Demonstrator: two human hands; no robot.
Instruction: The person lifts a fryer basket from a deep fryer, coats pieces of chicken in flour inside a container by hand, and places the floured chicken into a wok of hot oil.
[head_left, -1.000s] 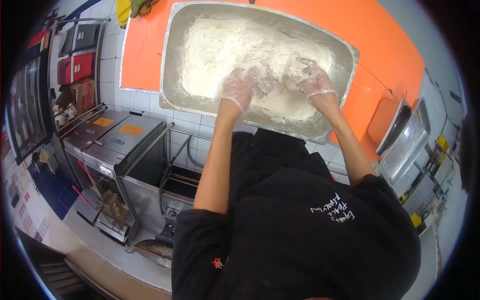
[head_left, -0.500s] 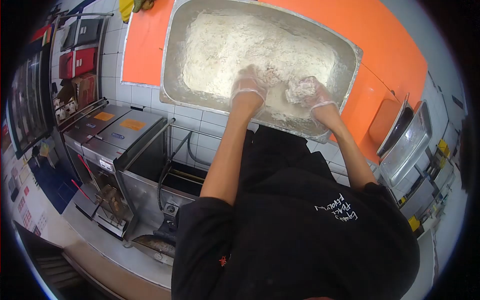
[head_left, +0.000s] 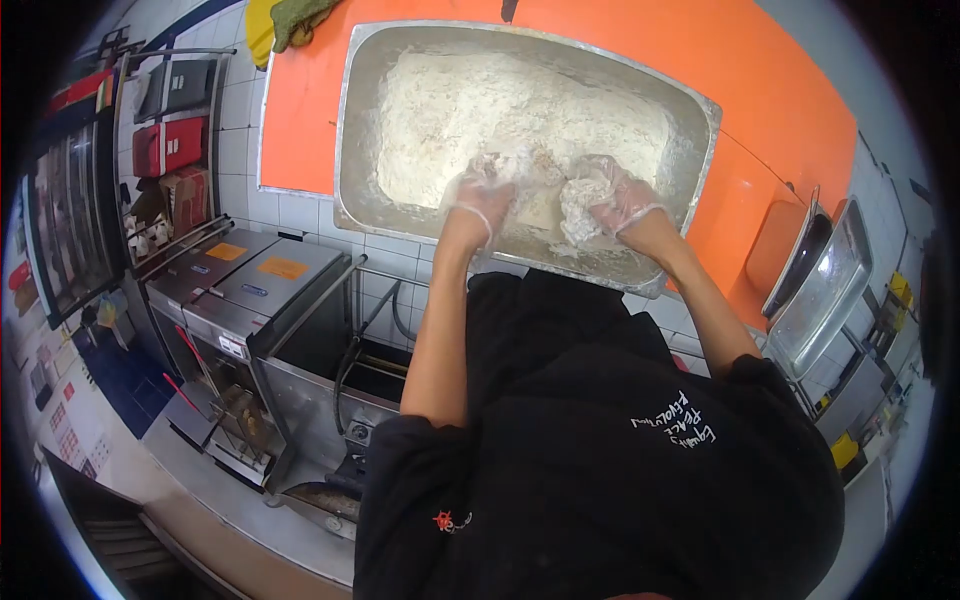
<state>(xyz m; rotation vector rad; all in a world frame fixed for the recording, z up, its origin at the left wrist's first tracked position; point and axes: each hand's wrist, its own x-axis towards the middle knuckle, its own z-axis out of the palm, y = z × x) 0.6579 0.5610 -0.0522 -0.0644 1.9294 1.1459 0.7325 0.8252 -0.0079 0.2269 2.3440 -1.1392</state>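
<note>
A deep metal tray [head_left: 388, 215] holds a thick bed of pale flour [head_left: 450, 100]. Both hands are inside it, in clear plastic gloves dusted with flour. My left hand [head_left: 484, 197] is closed around a lumpy flour-coated piece [head_left: 520, 163] near the middle of the tray; its fingertips are partly hidden by flour. To the right, my right hand [head_left: 628, 198] grips another flour-coated piece [head_left: 578, 208], which hangs thickly covered above the tray's near side. What lies under the coating cannot be seen.
The tray rests on an orange counter [head_left: 770, 110]. A green cloth [head_left: 298, 20] lies at the back left. At the right, metal trays [head_left: 825, 285] lean on edge. Metal fryer units [head_left: 250, 275] stand at the left, below a shelf with a red box [head_left: 168, 148].
My right hand has shifted left and slightly nearer with its floury piece, turning it. My left hand has come a little lower and left. The whole view has shifted slightly.
</note>
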